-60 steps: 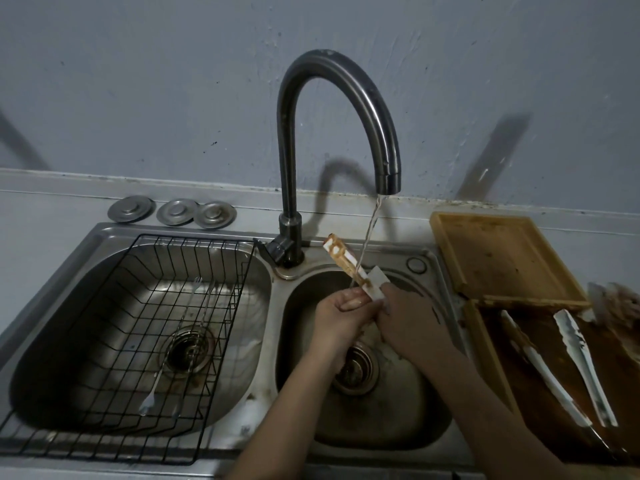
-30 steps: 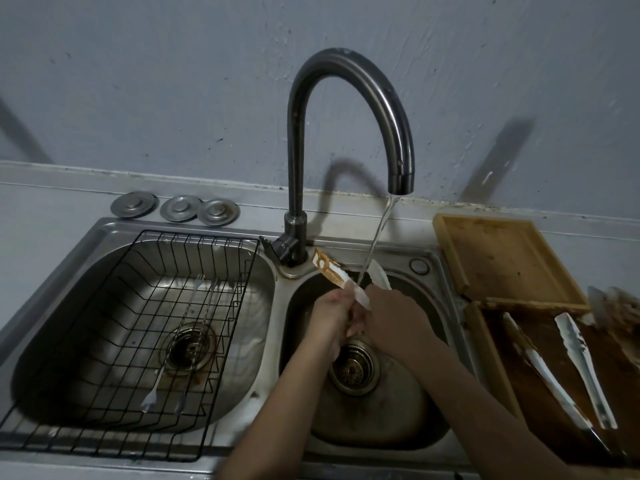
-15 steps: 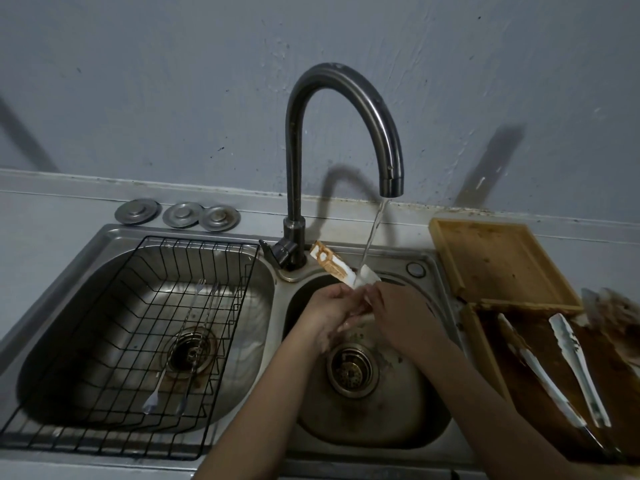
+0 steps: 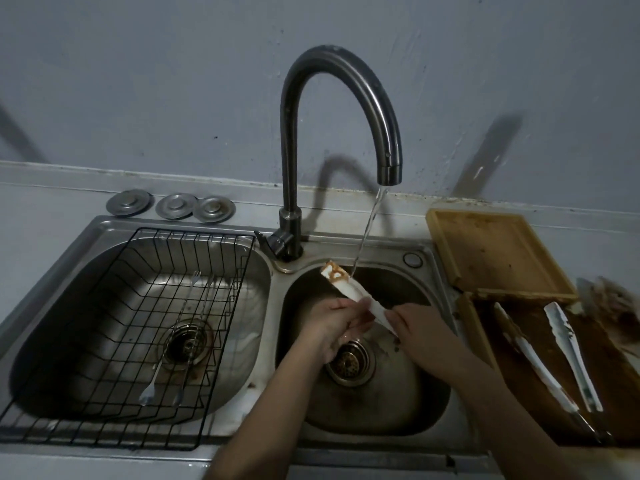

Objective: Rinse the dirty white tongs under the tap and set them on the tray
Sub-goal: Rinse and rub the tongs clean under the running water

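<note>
White tongs (image 4: 349,289) with brown smears on their far tip slant over the right sink basin (image 4: 408,403), tip pointing up and left. A thin stream from the curved tap (image 4: 389,147) lands on them near the tip. My left hand (image 4: 332,323) wraps the tongs' middle from the left. My right hand (image 4: 415,330) grips their lower end, which is hidden under the fingers. An empty wooden tray (image 4: 498,254) lies on the counter to the right of the sink.
A second, dirtier wooden tray (image 4: 606,368) at the right holds two more soiled white tongs (image 4: 571,355). The left basin contains a black wire rack (image 4: 121,323) with cutlery beneath it. Three metal plugs (image 4: 173,206) sit behind the sink.
Both hands have lowered slightly into the basin and the tongs have tilted flatter. The water now hits nearer the stained tip.
</note>
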